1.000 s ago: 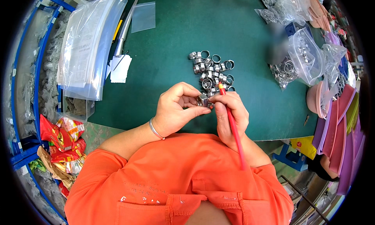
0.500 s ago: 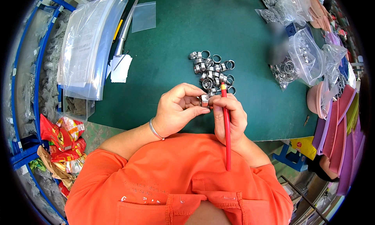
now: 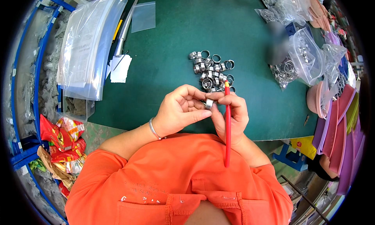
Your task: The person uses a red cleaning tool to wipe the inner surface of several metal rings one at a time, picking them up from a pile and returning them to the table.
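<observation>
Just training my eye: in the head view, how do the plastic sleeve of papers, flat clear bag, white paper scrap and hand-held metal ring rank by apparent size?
1. Plastic sleeve
2. Flat clear bag
3. White paper scrap, only a little smaller
4. Metal ring, clearly smallest

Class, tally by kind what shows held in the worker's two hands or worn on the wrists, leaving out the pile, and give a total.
Silvery ring, at the left hand: 1
Red stick, in the right hand: 1
Bracelet, left wrist: 1
Total: 3
</observation>
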Demonstrator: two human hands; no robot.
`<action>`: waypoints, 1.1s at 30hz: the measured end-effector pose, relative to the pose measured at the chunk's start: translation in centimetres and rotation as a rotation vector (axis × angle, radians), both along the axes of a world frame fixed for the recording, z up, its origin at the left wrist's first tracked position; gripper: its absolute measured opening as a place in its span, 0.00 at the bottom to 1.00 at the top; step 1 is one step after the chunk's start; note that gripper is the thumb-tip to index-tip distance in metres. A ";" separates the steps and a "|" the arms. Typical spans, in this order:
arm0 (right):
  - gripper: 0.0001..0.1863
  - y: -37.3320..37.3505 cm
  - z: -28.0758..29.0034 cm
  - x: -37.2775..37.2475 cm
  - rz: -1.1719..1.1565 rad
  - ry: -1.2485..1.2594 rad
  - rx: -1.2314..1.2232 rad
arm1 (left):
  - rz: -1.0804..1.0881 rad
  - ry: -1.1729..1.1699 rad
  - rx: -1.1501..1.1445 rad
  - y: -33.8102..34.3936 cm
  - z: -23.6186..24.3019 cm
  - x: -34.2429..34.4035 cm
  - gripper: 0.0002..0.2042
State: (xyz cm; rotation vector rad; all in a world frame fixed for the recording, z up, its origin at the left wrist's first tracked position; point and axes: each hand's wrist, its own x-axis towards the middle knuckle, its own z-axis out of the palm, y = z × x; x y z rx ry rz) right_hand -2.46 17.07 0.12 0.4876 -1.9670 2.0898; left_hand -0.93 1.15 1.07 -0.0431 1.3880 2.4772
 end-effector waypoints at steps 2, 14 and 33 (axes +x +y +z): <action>0.14 0.4 0.2 -0.4 0.028 0.153 0.191 | -0.004 0.091 -0.045 -0.1 -0.2 0.0 0.16; 0.08 1.6 1.5 0.0 0.021 0.207 0.159 | 0.102 0.163 -0.230 0.4 0.3 0.0 0.13; 0.06 1.0 1.6 -0.1 0.179 0.233 0.170 | 0.141 0.264 -0.473 -0.2 -0.5 0.2 0.14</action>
